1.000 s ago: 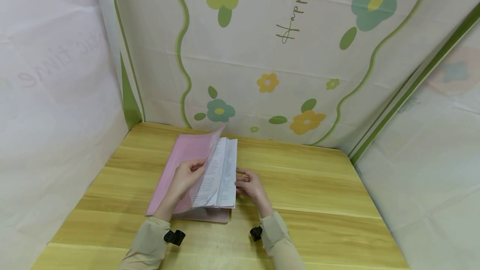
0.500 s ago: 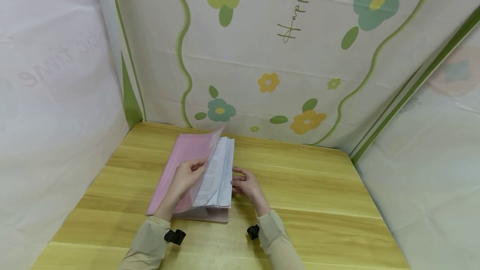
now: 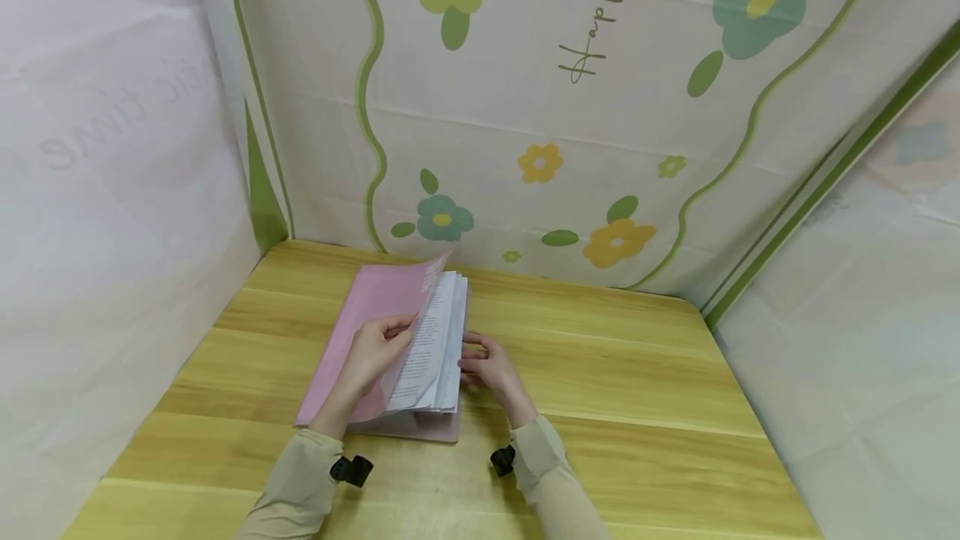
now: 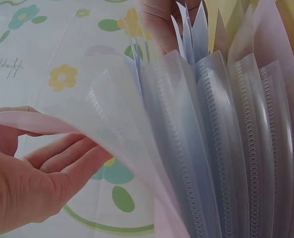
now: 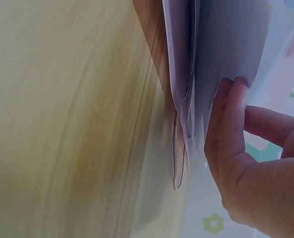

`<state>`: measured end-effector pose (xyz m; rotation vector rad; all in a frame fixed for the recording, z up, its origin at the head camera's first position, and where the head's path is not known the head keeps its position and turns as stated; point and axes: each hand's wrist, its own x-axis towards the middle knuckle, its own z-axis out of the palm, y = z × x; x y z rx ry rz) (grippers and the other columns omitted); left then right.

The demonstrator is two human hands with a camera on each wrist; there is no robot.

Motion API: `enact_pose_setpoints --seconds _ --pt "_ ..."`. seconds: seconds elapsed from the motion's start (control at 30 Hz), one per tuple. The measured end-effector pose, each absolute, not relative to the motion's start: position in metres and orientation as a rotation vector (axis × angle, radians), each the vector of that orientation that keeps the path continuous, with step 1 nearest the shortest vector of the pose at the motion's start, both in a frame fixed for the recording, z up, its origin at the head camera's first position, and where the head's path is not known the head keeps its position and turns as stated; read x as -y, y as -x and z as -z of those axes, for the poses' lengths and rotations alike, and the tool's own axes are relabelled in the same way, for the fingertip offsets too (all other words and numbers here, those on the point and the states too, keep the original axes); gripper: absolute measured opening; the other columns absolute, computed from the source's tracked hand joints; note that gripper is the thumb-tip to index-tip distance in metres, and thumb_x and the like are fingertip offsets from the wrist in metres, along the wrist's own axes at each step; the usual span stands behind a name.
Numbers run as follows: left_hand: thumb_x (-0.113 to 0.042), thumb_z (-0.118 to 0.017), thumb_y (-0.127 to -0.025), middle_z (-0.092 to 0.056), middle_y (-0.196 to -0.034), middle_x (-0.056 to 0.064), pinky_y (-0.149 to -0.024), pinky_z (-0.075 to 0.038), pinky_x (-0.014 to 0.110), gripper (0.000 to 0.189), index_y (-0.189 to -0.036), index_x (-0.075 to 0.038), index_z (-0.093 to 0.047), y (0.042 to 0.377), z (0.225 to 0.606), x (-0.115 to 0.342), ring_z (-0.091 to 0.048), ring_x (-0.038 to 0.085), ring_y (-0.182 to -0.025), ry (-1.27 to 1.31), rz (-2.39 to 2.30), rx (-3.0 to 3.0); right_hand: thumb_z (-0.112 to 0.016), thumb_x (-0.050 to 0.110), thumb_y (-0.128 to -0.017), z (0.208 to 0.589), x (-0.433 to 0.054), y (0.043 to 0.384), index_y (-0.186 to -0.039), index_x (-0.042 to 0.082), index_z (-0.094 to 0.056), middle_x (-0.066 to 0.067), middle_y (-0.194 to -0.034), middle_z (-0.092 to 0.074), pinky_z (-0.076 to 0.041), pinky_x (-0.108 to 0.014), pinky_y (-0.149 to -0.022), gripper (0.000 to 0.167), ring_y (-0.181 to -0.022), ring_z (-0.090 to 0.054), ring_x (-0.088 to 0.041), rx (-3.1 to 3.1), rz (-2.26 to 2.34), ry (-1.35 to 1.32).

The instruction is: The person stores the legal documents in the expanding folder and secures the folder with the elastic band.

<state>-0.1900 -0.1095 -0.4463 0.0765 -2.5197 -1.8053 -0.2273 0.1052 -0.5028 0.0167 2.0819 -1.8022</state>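
A pink display book lies on the table with its front cover lifted. My left hand pinches that cover's free edge between thumb and fingers. Inside are clear plastic sleeves, fanned apart in the left wrist view. Printed paper sheets stick out of several sleeves along the right side. My right hand is at this side, its extended fingers against the sheets' outer edges. In the right wrist view, the fingertips press on the paper, with the thumb behind them.
The wooden table extends to the right of the book. A white flowered cloth hangs behind the table, with more cloth at both sides. Black wrist cameras sit at the cuffs of the beige sleeves.
My right hand has moved slightly left, and the protruding sheets have slid left with it, deeper into the book. The left hand still holds the cover in the same place.
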Motion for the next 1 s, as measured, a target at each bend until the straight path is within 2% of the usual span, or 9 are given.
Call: enact_pose_setpoints --seconds 0.23,0.43,0.73,1.0 --pt "-0.007 -0.058 -0.092 -0.068 -0.125 0.022 -0.098 -0.053 0.043 0.038 -0.128 0.003 -0.064 0.191 0.447 0.109 -0.065 0.031 -0.116 -0.061 1.813 2.513 -0.064 -0.005 -0.089 0.504 -0.102 0.228 -0.138 -0.008 -0.048 -0.029 -0.126 -0.064 -0.061 -0.035 -0.081 0.051 -0.087 -0.068 -0.011 -2.062 1.824 -0.028" --pt "-0.007 -0.059 -0.092 -0.069 -0.124 0.022 -0.099 -0.053 0.044 0.037 -0.128 0.003 -0.064 0.190 0.447 0.107 -0.065 0.031 -0.117 -0.049 1.816 2.506 -0.065 -0.005 -0.089 0.506 -0.098 0.229 -0.135 -0.011 -0.049 -0.030 -0.125 -0.064 -0.061 -0.031 -0.078 0.050 -0.085 -0.068 -0.011 -2.068 1.824 -0.021" --pt "-0.006 -0.059 -0.093 -0.068 -0.124 0.022 -0.097 -0.054 0.042 0.038 -0.128 0.004 -0.063 0.190 0.448 0.107 -0.066 0.031 -0.115 -0.039 1.842 2.496 -0.064 -0.004 -0.089 0.507 -0.091 0.229 -0.133 -0.011 -0.050 -0.028 -0.125 -0.065 -0.060 -0.026 -0.074 0.047 -0.079 -0.068 -0.008 -2.038 1.860 -0.015" --pt "-0.005 -0.059 -0.093 -0.068 -0.123 0.023 -0.093 -0.055 0.037 0.036 -0.127 0.006 -0.064 0.190 0.453 0.106 -0.066 0.032 -0.114 -0.023 1.860 2.485 -0.064 -0.001 -0.092 0.505 -0.090 0.225 -0.133 -0.013 -0.050 -0.031 -0.126 -0.063 -0.060 -0.027 -0.078 0.045 -0.084 -0.069 -0.010 -2.050 1.825 -0.001"
